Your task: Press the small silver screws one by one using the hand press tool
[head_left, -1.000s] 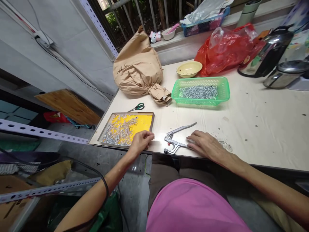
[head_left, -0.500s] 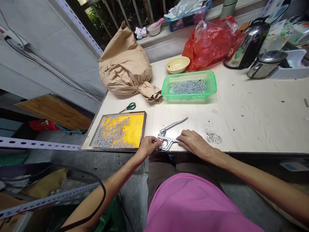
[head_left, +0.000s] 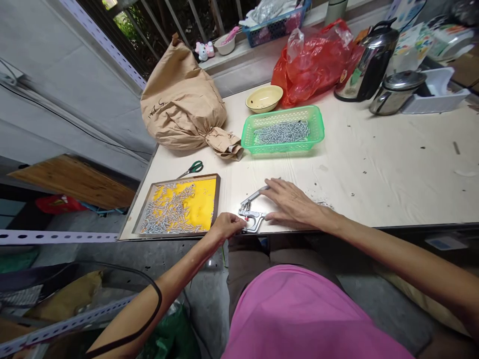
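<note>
Silver spring-loaded hand pliers (head_left: 251, 208) lie near the table's front edge, their handles spread apart. My left hand (head_left: 227, 226) is closed in a pinch at the jaws on the left; whatever its fingertips hold is too small to make out. A small red part shows at the jaws. My right hand (head_left: 294, 203) is open over the handles, fingers stretched across the upper handle and thumb by the lower one. To the left of my left hand, a shallow tray (head_left: 216, 202) with a yellow bottom carries many small metal pieces (head_left: 168, 212).
Behind the pliers stands a green plastic basket (head_left: 246, 144) of small metal pieces. Green-handled scissors (head_left: 195, 167) lie behind the tray. Farther back are a tied brown paper bag (head_left: 183, 104), a cream bowl (head_left: 264, 98), a red plastic bag (head_left: 310, 65) and a kettle (head_left: 368, 62).
My right hand has lifted from the lower handle's end and spread its fingers up to the upper handle. My left hand stays pinched at the jaws. The camera view has shifted slightly.
</note>
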`<action>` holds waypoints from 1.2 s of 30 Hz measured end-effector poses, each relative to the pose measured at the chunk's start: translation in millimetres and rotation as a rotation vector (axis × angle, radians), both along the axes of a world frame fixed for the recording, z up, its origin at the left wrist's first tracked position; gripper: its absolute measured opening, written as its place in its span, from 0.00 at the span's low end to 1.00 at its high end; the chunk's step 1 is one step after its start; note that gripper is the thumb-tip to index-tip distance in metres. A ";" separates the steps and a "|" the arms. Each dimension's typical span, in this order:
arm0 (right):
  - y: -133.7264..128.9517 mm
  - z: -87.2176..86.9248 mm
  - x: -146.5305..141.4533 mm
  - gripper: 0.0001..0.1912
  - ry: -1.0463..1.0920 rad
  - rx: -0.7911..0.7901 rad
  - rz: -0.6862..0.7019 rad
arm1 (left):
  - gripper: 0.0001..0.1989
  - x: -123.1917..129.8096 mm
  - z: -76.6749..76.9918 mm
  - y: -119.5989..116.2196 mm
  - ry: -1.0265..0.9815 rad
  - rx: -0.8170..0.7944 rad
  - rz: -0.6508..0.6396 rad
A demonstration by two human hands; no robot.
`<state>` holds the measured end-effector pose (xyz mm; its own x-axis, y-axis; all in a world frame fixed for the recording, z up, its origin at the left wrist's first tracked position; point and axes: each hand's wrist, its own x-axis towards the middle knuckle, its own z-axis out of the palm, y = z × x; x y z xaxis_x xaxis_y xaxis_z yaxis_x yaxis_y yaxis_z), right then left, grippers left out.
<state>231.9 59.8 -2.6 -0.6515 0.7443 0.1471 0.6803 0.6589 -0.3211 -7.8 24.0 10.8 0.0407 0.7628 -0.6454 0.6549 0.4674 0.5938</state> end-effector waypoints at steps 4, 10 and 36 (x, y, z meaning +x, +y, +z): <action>23.5 2.7 -7.2 0.39 -0.126 -0.028 -0.009 | 0.17 -0.2 -1.5 1.7 -0.092 -0.046 0.027; 21.4 2.9 -6.5 0.49 -0.232 -0.073 0.075 | 0.15 -0.9 -1.8 2.2 -0.116 -0.058 0.052; -9.1 4.7 -4.3 0.29 -0.060 -0.135 0.010 | 0.25 40.6 0.1 10.1 0.370 0.873 -0.758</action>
<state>227.7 50.6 2.0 -0.6636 0.7481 0.0066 0.6946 0.6193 -0.3661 32.8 34.1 10.9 0.5874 0.8093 0.0070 0.7853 -0.5720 0.2371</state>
